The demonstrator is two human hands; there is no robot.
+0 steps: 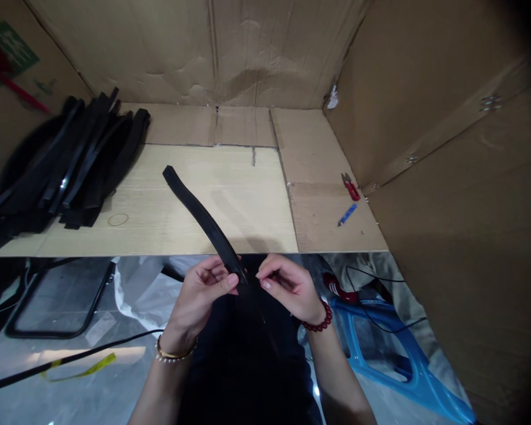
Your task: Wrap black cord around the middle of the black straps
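A long, curved black strip [203,219] reaches from the table's middle down past its front edge toward my lap. My left hand [210,284] grips it near the edge, thumb on top and fingers beneath. The strip's lower part blends into my dark clothing. Just right of the strip, my right hand [289,283] has thumb and forefinger pinched together; whatever is between them is too small to make out. Many similar black strips [86,153] lie piled at the table's left.
Red-handled snips [350,188] and a small blue tool [347,215] lie on the cardboard table's right side. A thin rubber band [118,220] is near the pile. Cardboard walls [446,147] enclose the table. Below right is a blue plastic frame [380,342].
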